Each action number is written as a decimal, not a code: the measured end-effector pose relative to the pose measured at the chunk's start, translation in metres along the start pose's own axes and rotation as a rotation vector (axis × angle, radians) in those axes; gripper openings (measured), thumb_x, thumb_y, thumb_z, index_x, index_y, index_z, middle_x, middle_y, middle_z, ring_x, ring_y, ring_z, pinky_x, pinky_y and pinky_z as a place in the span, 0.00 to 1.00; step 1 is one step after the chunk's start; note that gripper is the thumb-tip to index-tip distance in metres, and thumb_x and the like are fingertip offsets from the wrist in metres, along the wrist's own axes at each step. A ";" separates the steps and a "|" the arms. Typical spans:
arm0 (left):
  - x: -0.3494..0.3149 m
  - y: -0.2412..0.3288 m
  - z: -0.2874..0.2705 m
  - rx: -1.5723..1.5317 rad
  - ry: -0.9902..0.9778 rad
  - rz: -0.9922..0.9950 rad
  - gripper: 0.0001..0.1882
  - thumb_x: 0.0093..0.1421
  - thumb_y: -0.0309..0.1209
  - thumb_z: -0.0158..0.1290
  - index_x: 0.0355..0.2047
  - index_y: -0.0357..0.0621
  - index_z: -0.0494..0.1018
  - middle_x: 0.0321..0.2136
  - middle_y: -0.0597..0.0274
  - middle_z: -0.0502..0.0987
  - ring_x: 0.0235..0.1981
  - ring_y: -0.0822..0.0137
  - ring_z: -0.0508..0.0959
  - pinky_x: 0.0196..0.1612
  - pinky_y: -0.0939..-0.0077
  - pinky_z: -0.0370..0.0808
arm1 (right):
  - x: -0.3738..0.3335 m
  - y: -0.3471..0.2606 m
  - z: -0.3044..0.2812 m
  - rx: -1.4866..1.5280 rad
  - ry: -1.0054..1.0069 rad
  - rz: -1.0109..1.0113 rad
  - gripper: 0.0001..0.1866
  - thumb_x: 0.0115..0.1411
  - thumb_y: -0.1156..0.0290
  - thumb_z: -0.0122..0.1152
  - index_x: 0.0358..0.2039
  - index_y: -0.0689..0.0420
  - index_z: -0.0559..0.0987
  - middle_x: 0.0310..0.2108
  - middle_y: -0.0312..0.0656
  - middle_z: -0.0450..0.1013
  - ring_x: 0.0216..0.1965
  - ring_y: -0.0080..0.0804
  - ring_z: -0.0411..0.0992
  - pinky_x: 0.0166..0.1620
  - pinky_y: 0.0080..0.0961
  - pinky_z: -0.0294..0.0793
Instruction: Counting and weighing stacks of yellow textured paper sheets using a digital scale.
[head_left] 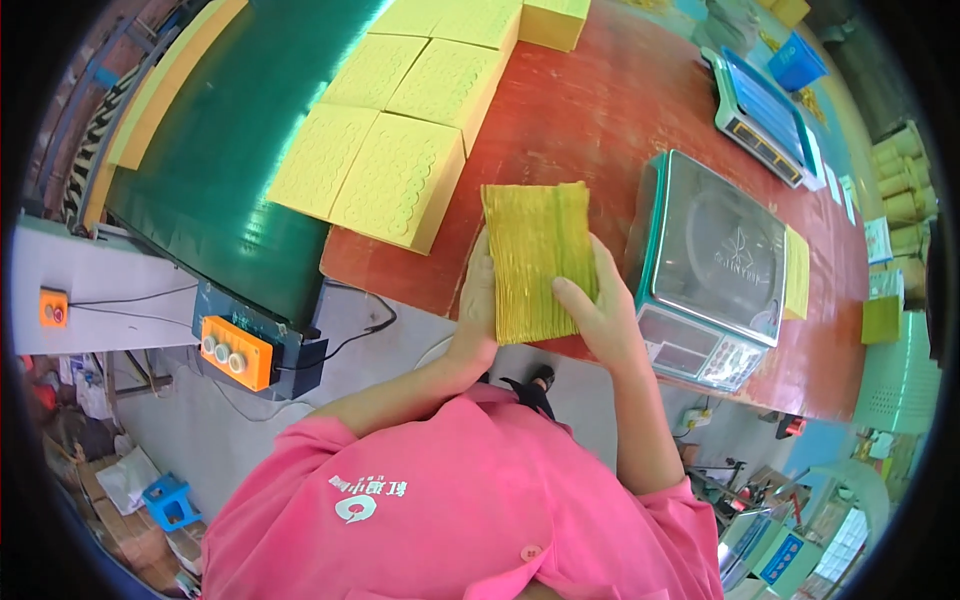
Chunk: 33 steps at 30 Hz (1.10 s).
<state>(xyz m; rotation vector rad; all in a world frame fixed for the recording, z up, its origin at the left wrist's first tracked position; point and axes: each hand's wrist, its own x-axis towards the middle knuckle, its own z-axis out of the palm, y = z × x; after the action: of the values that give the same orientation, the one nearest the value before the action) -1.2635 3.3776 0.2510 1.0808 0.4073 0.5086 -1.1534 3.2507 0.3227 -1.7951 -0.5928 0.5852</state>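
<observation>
**Gripping a ridged yellow stack (535, 265) at the table's (590, 110) near edge**

Fine lines cross the stack's face, a greener band running down its right. The left hand (482, 295) presses along its left side; the right hand (603, 312) clasps the other, thumb on the face, remaining fingers mostly hidden. Elbows bend. Beyond lie a scale (712, 250), pale-yellow blocks (400, 180) and a green belt (220, 180).

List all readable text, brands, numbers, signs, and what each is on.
Wording not copied; locations only.
Shirt: white emblem and lettering, upside down.
Near scale: pale logo and lettering on the clear cover; panel print too small to read.
Far scale: front marks too small.
Blue label, lower right: white marks, too small.
Held stack: no text visible.
</observation>
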 end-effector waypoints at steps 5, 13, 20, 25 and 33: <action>0.001 0.005 -0.007 0.153 0.000 -0.037 0.29 0.74 0.44 0.32 0.69 0.40 0.51 0.61 0.56 0.64 0.60 0.67 0.66 0.63 0.70 0.62 | -0.013 0.004 -0.006 -0.019 0.040 0.035 0.36 0.59 0.68 0.62 0.65 0.64 0.60 0.54 0.53 0.72 0.55 0.39 0.71 0.59 0.31 0.67; 0.009 0.012 -0.003 0.220 -0.069 0.085 0.32 0.72 0.42 0.38 0.67 0.30 0.50 0.64 0.48 0.59 0.66 0.60 0.58 0.68 0.67 0.52 | -0.012 0.013 -0.010 -0.035 0.024 -0.015 0.37 0.58 0.68 0.63 0.65 0.62 0.60 0.54 0.52 0.72 0.55 0.38 0.71 0.58 0.31 0.67; 0.012 0.010 0.010 0.187 -0.056 0.068 0.30 0.71 0.39 0.40 0.67 0.33 0.51 0.64 0.50 0.59 0.65 0.60 0.59 0.67 0.67 0.53 | -0.009 0.014 -0.010 -0.098 0.009 -0.007 0.37 0.58 0.68 0.61 0.65 0.63 0.60 0.53 0.53 0.73 0.54 0.38 0.72 0.58 0.31 0.67; 0.013 0.001 0.009 -0.387 -0.036 -0.126 0.28 0.72 0.41 0.37 0.67 0.36 0.54 0.63 0.56 0.63 0.63 0.66 0.62 0.65 0.72 0.57 | -0.005 0.019 -0.021 -0.088 -0.011 -0.006 0.32 0.58 0.70 0.57 0.63 0.64 0.63 0.51 0.53 0.74 0.53 0.39 0.72 0.57 0.30 0.67; 0.020 -0.031 -0.018 -0.086 0.103 -0.101 0.23 0.71 0.37 0.39 0.58 0.33 0.66 0.57 0.54 0.69 0.57 0.65 0.68 0.61 0.72 0.63 | -0.005 0.017 -0.028 -0.089 -0.038 0.036 0.30 0.59 0.73 0.53 0.63 0.64 0.64 0.50 0.52 0.73 0.53 0.36 0.71 0.58 0.29 0.66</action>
<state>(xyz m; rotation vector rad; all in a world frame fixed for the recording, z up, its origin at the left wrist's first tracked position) -1.2510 3.3904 0.2145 0.9493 0.5234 0.4893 -1.1371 3.2225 0.3146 -1.8851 -0.6221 0.6264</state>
